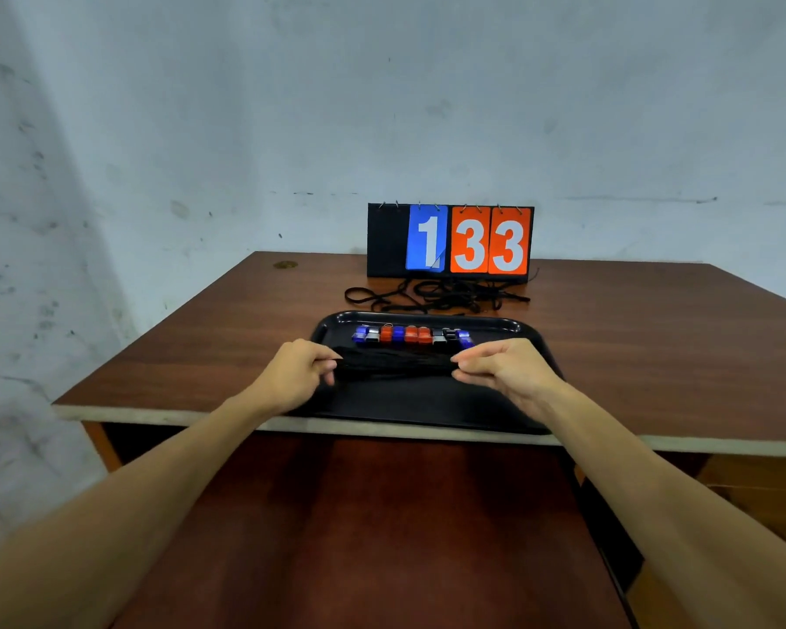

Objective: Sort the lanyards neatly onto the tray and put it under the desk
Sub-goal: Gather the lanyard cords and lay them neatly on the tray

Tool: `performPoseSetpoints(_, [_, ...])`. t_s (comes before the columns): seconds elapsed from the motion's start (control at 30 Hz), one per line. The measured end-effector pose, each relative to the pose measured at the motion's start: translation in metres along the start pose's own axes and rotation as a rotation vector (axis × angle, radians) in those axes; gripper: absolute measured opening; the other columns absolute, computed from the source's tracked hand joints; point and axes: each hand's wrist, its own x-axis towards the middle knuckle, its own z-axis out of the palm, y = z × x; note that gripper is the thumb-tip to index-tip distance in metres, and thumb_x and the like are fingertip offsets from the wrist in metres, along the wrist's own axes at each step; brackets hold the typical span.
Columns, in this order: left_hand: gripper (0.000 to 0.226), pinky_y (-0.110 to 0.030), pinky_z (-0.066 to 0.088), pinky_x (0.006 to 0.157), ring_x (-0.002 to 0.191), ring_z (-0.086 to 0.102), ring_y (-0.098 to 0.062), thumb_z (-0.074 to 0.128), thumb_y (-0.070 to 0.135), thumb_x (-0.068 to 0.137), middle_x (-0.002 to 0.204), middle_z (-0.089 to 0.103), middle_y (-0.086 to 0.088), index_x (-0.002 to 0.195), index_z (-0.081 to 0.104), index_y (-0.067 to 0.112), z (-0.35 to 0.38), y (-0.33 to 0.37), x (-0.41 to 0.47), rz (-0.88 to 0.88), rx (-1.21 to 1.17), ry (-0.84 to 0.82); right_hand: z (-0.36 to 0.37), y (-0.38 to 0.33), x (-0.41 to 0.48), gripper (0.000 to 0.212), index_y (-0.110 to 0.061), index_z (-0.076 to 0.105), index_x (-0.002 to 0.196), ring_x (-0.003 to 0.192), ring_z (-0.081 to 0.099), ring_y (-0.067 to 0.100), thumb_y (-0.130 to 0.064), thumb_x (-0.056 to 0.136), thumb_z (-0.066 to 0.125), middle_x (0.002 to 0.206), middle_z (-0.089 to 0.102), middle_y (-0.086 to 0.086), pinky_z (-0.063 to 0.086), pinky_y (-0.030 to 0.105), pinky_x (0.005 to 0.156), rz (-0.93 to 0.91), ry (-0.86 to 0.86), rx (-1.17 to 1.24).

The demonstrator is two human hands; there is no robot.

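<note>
A black tray (pixel 427 404) lies at the desk's front edge. On it, a row of small blue, red, black and clear tags (pixel 411 335) sits along the far side, and their black cords (pixel 395 363) are gathered into a bundle across the middle. My left hand (pixel 298 372) pinches the bundle's left end. My right hand (pixel 502 367) pinches its right end. Behind the tray, a loose tangle of black lanyard cords (pixel 436 298) lies on the desk.
A flip scoreboard (pixel 450 240) reading 1 and 33 stands at the back of the brown desk (pixel 654 338), against the wall. A dark opening (pixel 382 515) lies below the desk's front edge. A wooden panel (pixel 754 492) sits at lower right.
</note>
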Motion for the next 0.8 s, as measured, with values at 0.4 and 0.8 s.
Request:
performPoseSetpoints(0.4, [0.016,-0.019,0.047,0.069,0.069,0.059,-0.003,0.069,0.011,0.083,0.078,0.066,0.007,0.086,0.068,0.026,0.007,-0.010,0.012,0.003,-0.025,0.059,0.000,0.012,0.015,0.012,-0.024,0.077,0.078,0.079,0.066,0.002,-0.013,0.074,0.079,0.080,0.074,-0.008,0.045,0.009,0.067,-0.206,0.013,-0.710])
performPoseSetpoints(0.8, [0.010,-0.017,0.039,0.062,0.069,0.052,-0.007,0.065,0.013,0.085,0.085,0.056,0.004,0.083,0.064,0.023,0.015,-0.015,0.035,0.021,0.078,0.066,-0.005,0.020,0.037,0.018,-0.021,0.077,0.087,0.076,0.059,0.001,-0.008,0.084,0.066,0.087,0.064,-0.013,0.040,0.004,0.068,-0.406,0.027,-0.868])
